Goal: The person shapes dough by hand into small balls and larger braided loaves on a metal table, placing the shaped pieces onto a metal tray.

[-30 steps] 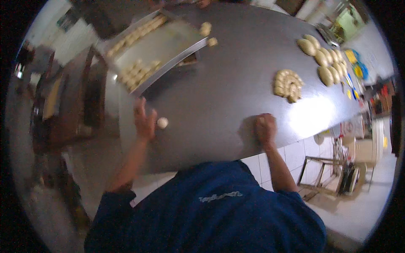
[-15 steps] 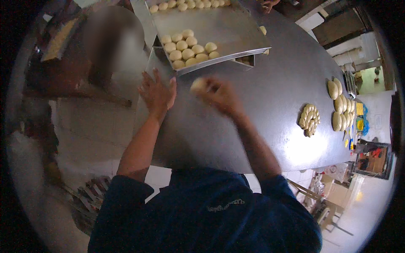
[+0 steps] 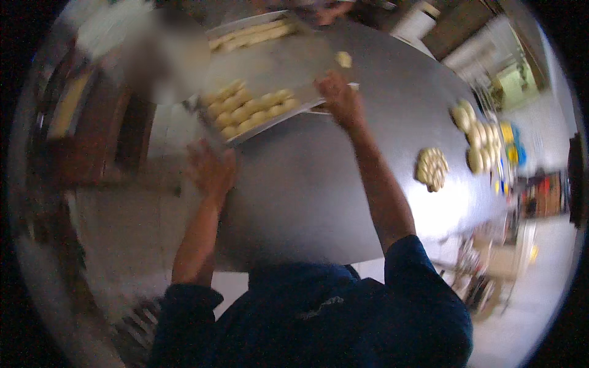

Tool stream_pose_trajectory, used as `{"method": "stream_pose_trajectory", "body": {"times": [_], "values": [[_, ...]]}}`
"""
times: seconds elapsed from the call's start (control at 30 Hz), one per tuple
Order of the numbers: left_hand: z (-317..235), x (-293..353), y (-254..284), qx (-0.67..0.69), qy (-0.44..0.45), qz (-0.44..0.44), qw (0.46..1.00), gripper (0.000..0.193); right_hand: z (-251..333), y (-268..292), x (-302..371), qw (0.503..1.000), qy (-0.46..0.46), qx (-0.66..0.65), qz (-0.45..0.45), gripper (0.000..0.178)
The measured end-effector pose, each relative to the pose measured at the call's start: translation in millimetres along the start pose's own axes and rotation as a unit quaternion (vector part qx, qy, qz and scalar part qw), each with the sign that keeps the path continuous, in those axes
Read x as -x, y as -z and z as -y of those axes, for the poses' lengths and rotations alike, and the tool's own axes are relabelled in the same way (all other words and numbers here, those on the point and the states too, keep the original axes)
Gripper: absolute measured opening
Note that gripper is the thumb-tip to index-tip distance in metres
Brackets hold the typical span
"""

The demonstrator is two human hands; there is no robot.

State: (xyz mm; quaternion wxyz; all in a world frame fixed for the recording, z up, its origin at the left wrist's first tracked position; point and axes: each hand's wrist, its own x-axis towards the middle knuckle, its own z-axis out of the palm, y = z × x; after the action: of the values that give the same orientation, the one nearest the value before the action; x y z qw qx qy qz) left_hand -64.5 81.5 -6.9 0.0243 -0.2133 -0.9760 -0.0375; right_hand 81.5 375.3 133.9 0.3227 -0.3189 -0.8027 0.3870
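My left hand [image 3: 210, 167] is held over the left edge of the steel table, fingers spread and nothing in it. My right hand [image 3: 339, 98] reaches to the right front corner of a metal tray [image 3: 276, 69]; its fingers are blurred but look stretched out, with no dough in them that I can see. Rows of round dough balls [image 3: 251, 113] fill the tray's near left part, and more dough balls [image 3: 251, 35] line its far side. Just beyond my right fingertips lies a loose dough piece [image 3: 344, 59] on the table.
A braided dough [image 3: 432, 168] rests on the right of the steel table [image 3: 294, 184]. Several oval loaves of dough [image 3: 481, 141] sit farther right, near yellow and blue items. Another person's hand [image 3: 331, 12] shows at the far edge. Brown wooden furniture stands left.
My right hand has moved forward and right to the tray's corner; the dough ball it held no longer shows in it. My view has shifted, so the tray appears lower and farther left.
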Motion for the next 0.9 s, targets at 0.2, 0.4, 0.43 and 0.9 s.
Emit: {"method": "stream_pose_trajectory", "body": {"times": [0.2, 0.4, 0.43, 0.9], "values": [[19, 30, 0, 0.069, -0.159, 0.032, 0.984, 0.079, -160, 139, 218, 0.965, -0.100, 0.230, -0.083, 0.012], [10, 160, 4, -0.006, -0.205, 0.004, 0.979, 0.075, -251, 278, 326, 0.796, -0.224, 0.402, -0.393, 0.026], [8, 159, -1, 0.003, -0.209, -0.005, 0.978, 0.075, -264, 295, 316, 0.783, -0.182, 0.435, -0.407, 0.031], [13, 162, 13, 0.045, -0.170, 0.014, 0.984, 0.076, -225, 277, 241, 0.862, -0.257, 0.311, -0.308, 0.057]]}}
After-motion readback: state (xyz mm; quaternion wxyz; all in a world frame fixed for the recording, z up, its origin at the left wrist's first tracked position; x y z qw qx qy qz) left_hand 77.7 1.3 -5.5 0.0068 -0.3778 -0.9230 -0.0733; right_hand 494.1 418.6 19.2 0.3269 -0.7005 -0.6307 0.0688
